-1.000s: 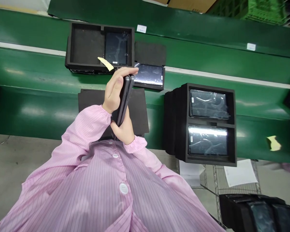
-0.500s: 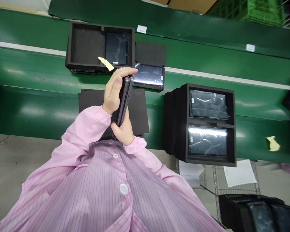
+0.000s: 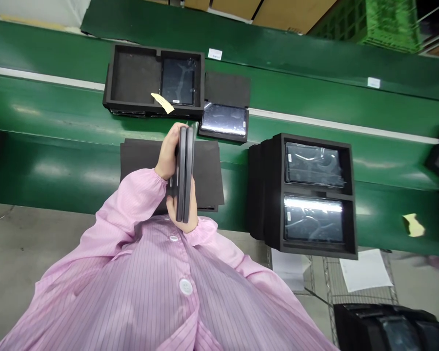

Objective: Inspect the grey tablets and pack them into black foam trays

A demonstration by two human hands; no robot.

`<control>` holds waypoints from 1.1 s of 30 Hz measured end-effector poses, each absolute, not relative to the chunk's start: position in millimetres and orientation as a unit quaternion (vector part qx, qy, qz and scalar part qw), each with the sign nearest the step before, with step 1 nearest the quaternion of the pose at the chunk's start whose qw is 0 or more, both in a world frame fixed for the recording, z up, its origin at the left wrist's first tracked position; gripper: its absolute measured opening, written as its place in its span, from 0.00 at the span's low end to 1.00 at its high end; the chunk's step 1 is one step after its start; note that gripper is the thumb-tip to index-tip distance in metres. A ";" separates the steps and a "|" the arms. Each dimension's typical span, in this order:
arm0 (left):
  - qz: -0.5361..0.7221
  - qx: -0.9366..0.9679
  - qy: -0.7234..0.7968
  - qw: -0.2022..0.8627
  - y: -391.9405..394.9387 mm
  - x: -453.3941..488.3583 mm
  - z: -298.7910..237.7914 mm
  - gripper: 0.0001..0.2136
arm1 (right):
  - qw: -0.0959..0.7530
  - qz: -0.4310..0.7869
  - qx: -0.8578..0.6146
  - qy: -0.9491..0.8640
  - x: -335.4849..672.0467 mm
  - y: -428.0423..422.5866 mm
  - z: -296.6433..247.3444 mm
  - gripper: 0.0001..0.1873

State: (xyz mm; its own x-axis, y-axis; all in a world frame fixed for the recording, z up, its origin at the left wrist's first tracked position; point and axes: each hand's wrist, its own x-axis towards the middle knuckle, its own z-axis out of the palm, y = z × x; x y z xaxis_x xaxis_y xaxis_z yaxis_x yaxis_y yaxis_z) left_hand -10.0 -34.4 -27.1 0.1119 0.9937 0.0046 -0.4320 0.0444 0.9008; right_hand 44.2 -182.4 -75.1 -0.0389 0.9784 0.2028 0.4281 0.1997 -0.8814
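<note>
Both my hands hold two thin dark tablets point(image 3: 184, 170) pressed flat together, seen edge-on and standing almost upright in front of my chest. My left hand point(image 3: 167, 157) is wrapped round their left side and upper end. Lower down, my right hand point(image 3: 193, 214) grips their bottom end, mostly hidden behind them. Under the hands lies a flat black foam sheet point(image 3: 208, 170) on the green conveyor belt point(image 3: 58, 161).
A black foam tray point(image 3: 131, 78) with one tablet and a yellow tag sits at the back; a loose tablet point(image 3: 224, 121) lies beside it. A stacked foam tray point(image 3: 274, 195) with two tablets stands right. More trays point(image 3: 391, 326) lower right, papers point(image 3: 366, 273) on a wire shelf.
The two tablets have swung from a rightward lean to nearly upright and dropped a little. My left hand's fingers no longer curl over their top end.
</note>
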 end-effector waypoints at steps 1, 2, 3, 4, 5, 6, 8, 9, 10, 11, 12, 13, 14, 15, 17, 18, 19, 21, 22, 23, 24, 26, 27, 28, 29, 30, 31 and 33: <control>0.568 0.424 0.333 0.622 -36.1 -10.5 -25.4 0.23 | 0.445 0.308 -0.550 -0.636 45.7 -180.7 -76.1 0.49; 0.566 0.439 0.324 0.618 -37.3 -10.8 -24.6 0.24 | 0.456 0.295 -0.554 -0.631 47.0 -179.0 -76.7 0.48; 0.565 0.446 0.321 0.615 -38.0 -10.8 -24.7 0.25 | 0.461 0.286 -0.555 -0.630 48.1 -177.4 -77.2 0.48; 0.566 0.450 0.319 0.613 -38.2 -10.7 -25.4 0.25 | 0.461 0.281 -0.554 -0.633 48.9 -176.0 -77.5 0.47; 0.569 0.455 0.313 0.610 -37.8 -10.5 -26.3 0.25 | 0.461 0.277 -0.553 -0.637 49.6 -174.7 -77.5 0.47; 0.573 0.461 0.303 0.606 -37.0 -10.3 -27.4 0.25 | 0.460 0.273 -0.552 -0.639 50.1 -173.5 -77.2 0.46; 0.582 0.474 0.283 0.598 -35.0 -9.9 -29.1 0.25 | 0.465 0.268 -0.547 -0.643 51.0 -171.4 -74.7 0.45; 0.583 0.478 0.280 0.594 -33.9 -9.8 -29.8 0.25 | 0.469 0.267 -0.541 -0.645 51.5 -170.8 -72.1 0.45; 0.584 0.481 0.283 0.590 -33.1 -9.7 -30.2 0.25 | 0.473 0.268 -0.534 -0.648 52.3 -170.8 -68.3 0.45; 0.583 0.484 0.289 0.585 -32.6 -9.7 -30.5 0.25 | 0.476 0.273 -0.525 -0.651 53.2 -171.6 -63.3 0.47; 0.581 0.488 0.294 0.581 -32.4 -9.5 -30.6 0.26 | 0.477 0.280 -0.519 -0.652 54.4 -173.2 -57.2 0.49; 0.580 0.491 0.297 0.578 -32.4 -9.3 -30.6 0.26 | 0.476 0.289 -0.515 -0.652 56.0 -175.7 -50.1 0.52; 0.580 0.494 0.298 0.575 -32.7 -8.9 -30.6 0.26 | 0.475 0.298 -0.514 -0.649 57.8 -178.9 -42.4 0.56; 0.579 0.494 0.300 0.575 -33.2 -8.3 -30.5 0.26 | 0.476 0.306 -0.516 -0.643 59.9 -182.4 -34.4 0.58; 0.574 0.481 0.316 0.583 -34.7 -6.6 -29.9 0.24 | 0.481 0.316 -0.525 -0.627 64.7 -188.6 -19.3 0.61; 0.569 0.469 0.328 0.591 -35.6 -5.6 -29.4 0.24 | 0.483 0.322 -0.529 -0.619 67.3 -190.5 -12.9 0.61; 0.563 0.455 0.342 0.599 -36.7 -4.6 -28.6 0.23 | 0.482 0.329 -0.532 -0.613 70.0 -191.1 -7.6 0.60; 0.548 0.434 0.363 0.616 -39.7 -2.9 -26.4 0.22 | 0.475 0.348 -0.543 -0.599 75.2 -188.8 0.0 0.56; 0.542 0.428 0.369 0.622 -41.6 -2.4 -25.0 0.21 | 0.469 0.357 -0.551 -0.591 77.6 -186.3 2.5 0.54; 0.537 0.425 0.372 0.627 -43.6 -2.1 -23.4 0.20 | 0.462 0.366 -0.556 -0.585 79.6 -183.5 4.3 0.53; 0.534 0.426 0.372 0.628 -45.6 -2.1 -21.8 0.20 | 0.457 0.375 -0.560 -0.581 81.2 -180.7 5.8 0.51; 0.539 0.445 0.359 0.618 -48.7 -2.8 -20.0 0.20 | 0.442 0.391 -0.560 -0.581 82.8 -176.4 8.0 0.49; 0.547 0.465 0.344 0.605 -49.3 -3.5 -20.4 0.21 | 0.433 0.399 -0.558 -0.585 82.7 -175.3 8.9 0.48; 0.556 0.492 0.323 0.587 -48.9 -4.3 -22.2 0.21 | 0.425 0.404 -0.556 -0.589 82.2 -174.9 9.5 0.48; 0.569 0.520 0.301 0.561 -47.4 -5.3 -25.6 0.22 | 0.419 0.407 -0.556 -0.591 81.3 -175.0 9.8 0.48; 0.585 0.539 0.289 0.533 -44.9 -6.6 -30.7 0.23 | 0.414 0.407 -0.558 -0.593 80.2 -175.3 9.8 0.48; 0.603 0.540 0.294 0.508 -41.5 -8.0 -37.7 0.23 | 0.411 0.408 -0.560 -0.592 79.2 -175.8 9.5 0.48; 0.620 0.479 0.354 0.510 -33.3 -11.0 -55.9 0.21 | 0.410 0.413 -0.562 -0.588 77.8 -176.5 8.3 0.49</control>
State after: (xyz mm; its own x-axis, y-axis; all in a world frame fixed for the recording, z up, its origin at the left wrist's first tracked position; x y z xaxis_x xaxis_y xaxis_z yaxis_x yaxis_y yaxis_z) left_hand -11.0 -33.3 -55.9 -0.0209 0.9724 0.2325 -0.2942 -0.2282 0.9281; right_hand 77.8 -176.5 8.3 -0.0327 0.9993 0.0179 0.3214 0.0275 -0.9465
